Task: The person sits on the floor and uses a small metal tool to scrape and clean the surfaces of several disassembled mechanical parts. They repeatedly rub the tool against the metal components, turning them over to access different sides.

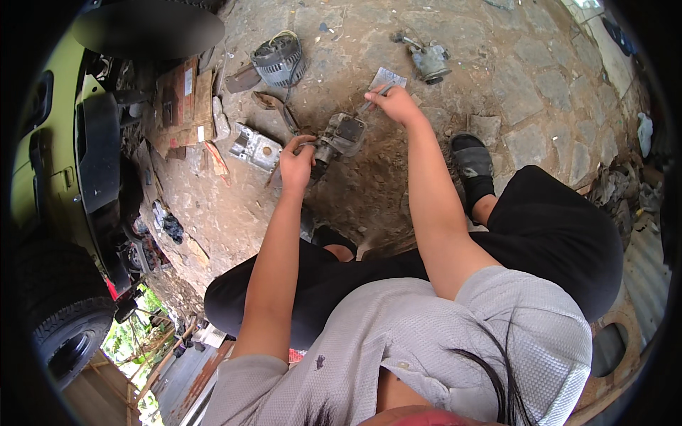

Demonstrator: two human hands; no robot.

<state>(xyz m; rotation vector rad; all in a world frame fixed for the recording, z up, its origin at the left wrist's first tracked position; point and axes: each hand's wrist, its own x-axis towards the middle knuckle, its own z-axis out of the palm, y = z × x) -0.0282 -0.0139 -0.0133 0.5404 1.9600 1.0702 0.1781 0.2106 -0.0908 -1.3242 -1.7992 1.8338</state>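
Note:
My left hand (pixel 297 162) is closed at the left side of a dirty metal housing (pixel 341 138) with a dark cylindrical end, its fingers round a piece I cannot make out clearly. My right hand (pixel 395 106) grips a slim metal tool (pixel 378 96) just above and right of the housing, over a small pale sheet (pixel 391 77). A silver bracket (pixel 252 148) lies left of my left hand, with a brown curved piece (pixel 268 101) above it. An alternator (pixel 278 60) sits at the top, and another metal assembly (pixel 430 62) lies to the upper right.
A green vehicle (pixel 50 170) with a large tyre (pixel 67 337) fills the left side. Cardboard (pixel 170 121) lies beside it on stony dirt ground (pixel 540 85). My sandalled foot (pixel 470 167) is at right, near corrugated metal (pixel 643 266) and scattered debris.

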